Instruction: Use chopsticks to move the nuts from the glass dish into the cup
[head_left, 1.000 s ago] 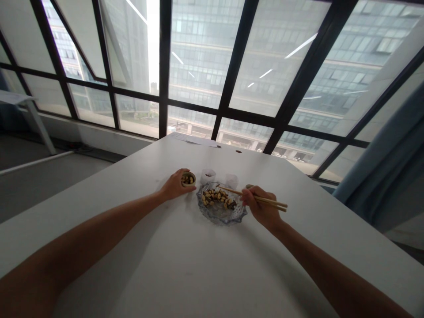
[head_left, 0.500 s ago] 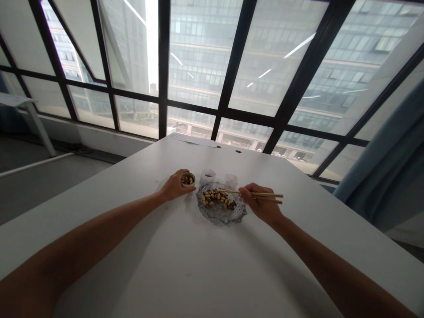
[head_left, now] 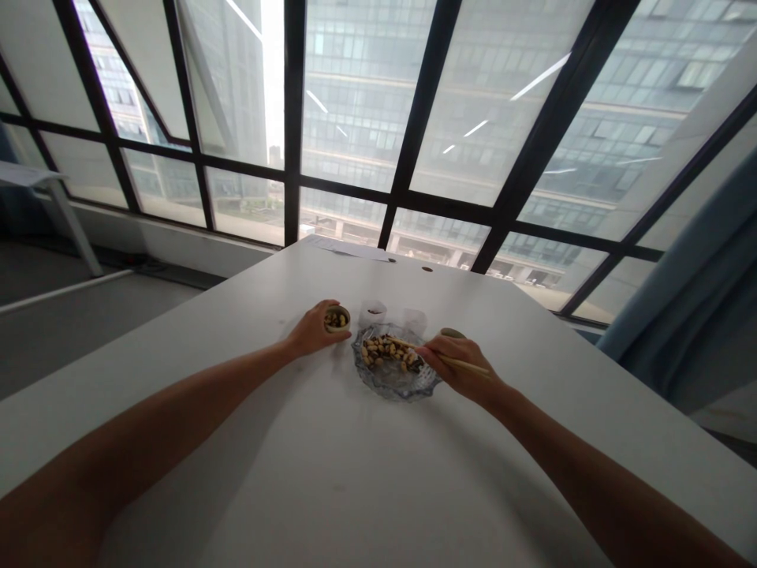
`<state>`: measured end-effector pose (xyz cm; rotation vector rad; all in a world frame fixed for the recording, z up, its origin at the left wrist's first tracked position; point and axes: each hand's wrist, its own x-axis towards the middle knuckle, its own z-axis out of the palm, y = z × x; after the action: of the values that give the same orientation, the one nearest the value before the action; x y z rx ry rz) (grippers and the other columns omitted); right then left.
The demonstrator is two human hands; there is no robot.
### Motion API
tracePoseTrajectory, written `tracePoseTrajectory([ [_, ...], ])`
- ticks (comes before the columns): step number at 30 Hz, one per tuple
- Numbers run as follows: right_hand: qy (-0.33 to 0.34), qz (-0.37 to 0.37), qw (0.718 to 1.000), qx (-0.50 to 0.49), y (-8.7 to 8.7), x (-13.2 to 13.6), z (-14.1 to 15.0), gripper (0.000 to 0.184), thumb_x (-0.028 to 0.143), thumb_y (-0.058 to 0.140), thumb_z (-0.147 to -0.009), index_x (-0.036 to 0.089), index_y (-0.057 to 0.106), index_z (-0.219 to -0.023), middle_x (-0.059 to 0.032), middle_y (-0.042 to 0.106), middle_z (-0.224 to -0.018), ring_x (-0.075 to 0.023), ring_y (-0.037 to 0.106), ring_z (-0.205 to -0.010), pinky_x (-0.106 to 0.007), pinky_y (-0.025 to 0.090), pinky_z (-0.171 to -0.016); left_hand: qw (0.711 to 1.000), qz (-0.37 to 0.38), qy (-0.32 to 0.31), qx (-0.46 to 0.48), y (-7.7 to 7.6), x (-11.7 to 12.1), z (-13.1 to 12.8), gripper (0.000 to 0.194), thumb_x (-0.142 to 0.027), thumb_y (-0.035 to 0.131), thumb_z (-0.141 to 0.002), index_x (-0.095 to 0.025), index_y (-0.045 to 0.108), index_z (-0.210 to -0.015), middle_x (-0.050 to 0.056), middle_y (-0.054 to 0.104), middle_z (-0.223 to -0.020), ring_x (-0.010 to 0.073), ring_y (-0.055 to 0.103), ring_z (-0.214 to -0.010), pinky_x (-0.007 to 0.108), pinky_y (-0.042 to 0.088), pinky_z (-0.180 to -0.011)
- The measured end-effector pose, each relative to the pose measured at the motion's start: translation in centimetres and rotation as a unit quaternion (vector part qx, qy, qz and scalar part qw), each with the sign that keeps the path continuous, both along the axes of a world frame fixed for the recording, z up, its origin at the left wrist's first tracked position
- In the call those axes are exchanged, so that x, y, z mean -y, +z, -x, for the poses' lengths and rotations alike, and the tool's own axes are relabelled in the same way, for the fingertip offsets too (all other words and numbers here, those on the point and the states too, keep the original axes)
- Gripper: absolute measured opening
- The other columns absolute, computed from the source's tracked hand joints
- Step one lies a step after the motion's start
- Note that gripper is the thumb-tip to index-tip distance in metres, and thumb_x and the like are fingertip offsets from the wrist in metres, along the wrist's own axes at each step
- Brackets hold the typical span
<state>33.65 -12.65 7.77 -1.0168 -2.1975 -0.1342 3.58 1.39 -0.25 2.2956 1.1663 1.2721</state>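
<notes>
The left hand [head_left: 313, 327] has its fingers curled round the side of a small cup [head_left: 348, 324], thumb on the near side and the others on the far side, its mouth facing up. Inside it, right beside those fingers, lie yellowish and dark pieces [head_left: 337, 320]. The right hand [head_left: 461, 367] has its fingers closed on a pair of chopsticks [head_left: 467, 365], whose thin ends run left from the fingertips to the nuts [head_left: 375, 351] in a clear bowl [head_left: 387, 386]. That bowl stands on the counter [head_left: 331, 473] between the two hands, its right rim just beside the right fingers. I cannot tell whether the chopstick tips pinch a nut or only touch the heap. Judging by how things lie, the work looks partway along: the cup by the left fingers already holds some pieces, while a good heap of nuts is left in the bowl, mostly toward its far side, with bare glass nearer. Beyond the bowl, between the two sets of fingers, stand two whitish pots, one [head_left: 373, 318] with something dark inside, the other [head_left: 415, 323] too blurred to read. A greenish round thing [head_left: 453, 333] shows just behind the right fingers, partly hidden.
</notes>
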Motion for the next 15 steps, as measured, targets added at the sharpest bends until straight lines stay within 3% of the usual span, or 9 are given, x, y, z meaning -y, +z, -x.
tracePoseTrajectory([
  [3,-0.049,0.067,0.978,-0.194,-0.7,0.3,-0.3,0.048,0.060,0.058,-0.096,0.021,0.063,-0.069,-0.0035,0.067,-0.058,-0.0143,0.060,-0.048,-0.026,0.046,-0.047,1.000,0.003,-0.001,-0.003,0.1,0.1,0.0,0.067,-0.049,0.081,-0.068,-0.017,0.056,-0.122,0.015,0.068,-0.121,0.0295,0.068,-0.109,0.046,0.053,-0.100],
  [7,-0.063,0.159,0.872,-0.458,-1.8,0.6,-0.8,0.052,0.070,0.071,-0.081,0.019,0.064,-0.071,-0.0039,0.067,-0.054,-0.0160,0.058,-0.040,-0.028,0.048,-0.039,1.000,0.008,0.000,-0.004,0.1,0.1,-0.1,0.068,-0.049,0.081,-0.068,-0.017,0.056,-0.122,0.015,0.068,-0.122,0.0297,0.067,-0.110,0.046,0.053,-0.100],
  [11,-0.051,0.221,0.786,-0.575,-2.9,1.8,-1.0,0.052,0.067,0.083,-0.068,0.018,0.065,-0.070,-0.0025,0.064,-0.052,-0.0142,0.056,-0.039,-0.024,0.045,-0.035,1.000,0.008,0.000,0.001,0.1,0.1,0.0,0.067,-0.049,0.081,-0.067,-0.018,0.056,-0.122,0.014,0.069,-0.121,0.0294,0.067,-0.109,0.047,0.053,-0.100],
  [15,-0.061,0.229,0.742,-0.627,-4.0,3.2,-1.0,0.050,0.063,0.088,-0.065,0.017,0.066,-0.069,-0.0016,0.064,-0.051,-0.0122,0.056,-0.041,-0.022,0.045,-0.035,1.000,0.009,0.004,0.000,0.1,0.1,0.0,0.068,-0.049,0.081,-0.067,-0.018,0.057,-0.122,0.013,0.069,-0.120,0.0292,0.068,-0.108,0.046,0.053,-0.100],
])
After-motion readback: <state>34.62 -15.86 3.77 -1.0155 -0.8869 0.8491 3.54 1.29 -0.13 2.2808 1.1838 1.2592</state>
